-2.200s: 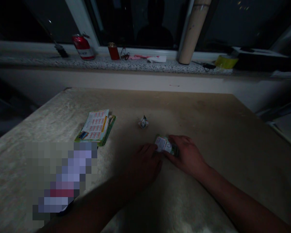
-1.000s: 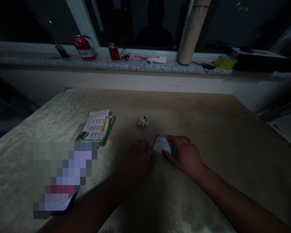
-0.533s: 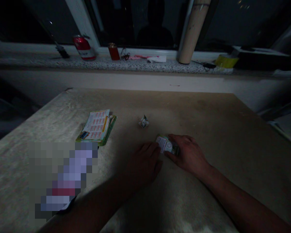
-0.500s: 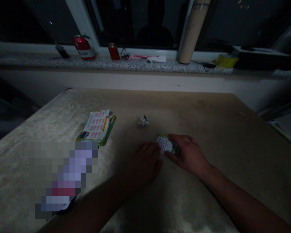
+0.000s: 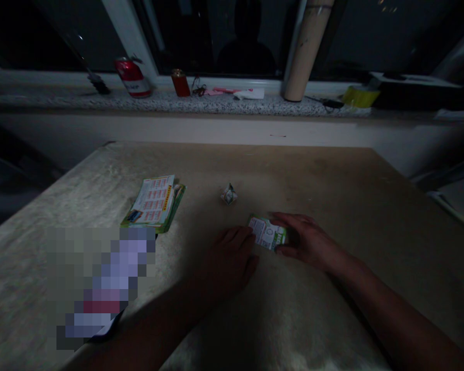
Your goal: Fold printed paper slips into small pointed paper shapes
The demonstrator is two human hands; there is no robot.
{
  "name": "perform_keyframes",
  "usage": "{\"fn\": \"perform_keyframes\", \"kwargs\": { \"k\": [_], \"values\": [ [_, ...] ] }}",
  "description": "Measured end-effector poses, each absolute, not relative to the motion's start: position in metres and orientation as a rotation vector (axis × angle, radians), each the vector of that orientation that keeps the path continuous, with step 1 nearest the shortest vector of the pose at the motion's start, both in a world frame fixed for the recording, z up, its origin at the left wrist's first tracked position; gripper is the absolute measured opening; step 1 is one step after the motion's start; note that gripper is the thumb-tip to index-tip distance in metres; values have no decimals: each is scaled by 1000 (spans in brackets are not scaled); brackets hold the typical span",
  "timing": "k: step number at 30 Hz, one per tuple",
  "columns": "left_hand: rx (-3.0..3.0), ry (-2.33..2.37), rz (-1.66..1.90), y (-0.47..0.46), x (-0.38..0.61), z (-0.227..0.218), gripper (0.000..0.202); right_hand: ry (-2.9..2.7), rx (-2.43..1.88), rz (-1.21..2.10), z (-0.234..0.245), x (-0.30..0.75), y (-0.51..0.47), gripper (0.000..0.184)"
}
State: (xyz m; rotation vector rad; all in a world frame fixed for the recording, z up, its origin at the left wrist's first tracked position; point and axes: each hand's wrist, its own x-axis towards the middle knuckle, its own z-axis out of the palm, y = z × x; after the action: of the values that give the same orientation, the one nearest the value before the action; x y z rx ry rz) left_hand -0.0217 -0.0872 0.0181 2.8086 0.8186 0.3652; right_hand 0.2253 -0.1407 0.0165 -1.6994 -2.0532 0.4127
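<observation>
Worktop [image 5: 332,180] was dim: your left hand [image 5: 232,260] met the card's [image 5: 266,233] left edge, grip unclear; your right hand [image 5: 310,241] straddled its right end, grip wide.

Illegibly printed card [image 5: 268,233], sheet [image 5: 153,198], can [image 5: 134,78]

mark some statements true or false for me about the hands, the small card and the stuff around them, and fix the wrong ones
1. The left hand has its fingertips at the left edge of the small card. True.
2. The folded paper shape is held in the right hand. False: the folded paper shape is on the table, beyond both hands.
3. The right hand has its thumb and fingers apart, beside the small card. True.
4. The printed sheets lie right of the folded paper shape. False: the printed sheets lie to its left.
5. The red-and-white can is on the windowsill. True.
</observation>
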Motion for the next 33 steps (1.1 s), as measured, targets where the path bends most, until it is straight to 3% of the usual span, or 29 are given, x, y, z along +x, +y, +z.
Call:
{"fn": "perform_keyframes", "kwargs": {
  "k": [12, 22, 26, 29, 33],
  "values": [
    [2772, 887, 400, -85, -13, 12, 41, -2074, -1634, 451, 14, 239, -146, 92],
    [2720, 852, 502, -76, -10, 7, 55, -2213, -1541, 291, 29, 225, -146, 64],
    [2699, 849, 546, -72, -9, 9, 42, -2230, -1509, 210, 28, 223, -146, 29],
    [2571, 881, 614, -69, -9, 11, 25, -2063, -1501, 215, 25, 222, -146, 22],
    [2059, 973, 644, -67, -11, 15, 29, -1600, -1439, 336, 17, 222, -145, 17]
  ]
}}
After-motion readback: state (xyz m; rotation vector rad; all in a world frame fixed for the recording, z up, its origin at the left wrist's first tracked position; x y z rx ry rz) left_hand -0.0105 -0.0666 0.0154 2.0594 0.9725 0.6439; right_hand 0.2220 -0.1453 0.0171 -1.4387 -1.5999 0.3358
